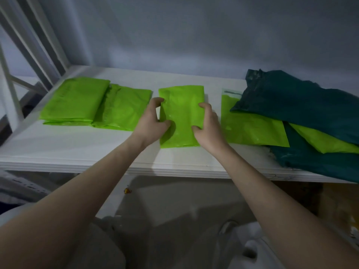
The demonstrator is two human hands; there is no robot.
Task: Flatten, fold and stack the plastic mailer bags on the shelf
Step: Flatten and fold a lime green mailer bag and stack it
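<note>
Green plastic, folded into a narrow upright rectangle, sits between both hands: this folded bag (181, 115) is held at its two long edges. The left hand (153, 121) reaches in from the lower left with a bare forearm, its fingers curled over the bag's upper left edge and its thumb pressed on the bag lower down. The right hand (207, 125) mirrors it from the lower right, fingers bent round the right edge and thumb lying on the bag's face, so each grip is narrow and closed on plastic.

White and flat, the shelf (81, 152) carries everything, with a pale wall behind it and white frame bars (38, 43) rising well off to the left of the hands. Below the shelf edge the room is dim and its contents are hard to make out.

Left of the left hand, close by, lie two folded green bags (97, 105), one overlapping the other. Just right of the right hand a flat green bag (250, 127) lies unfolded, its far corner tucked under a heap of dark teal bags (303, 105), and another green bag (318, 140) shows between the teal layers.
</note>
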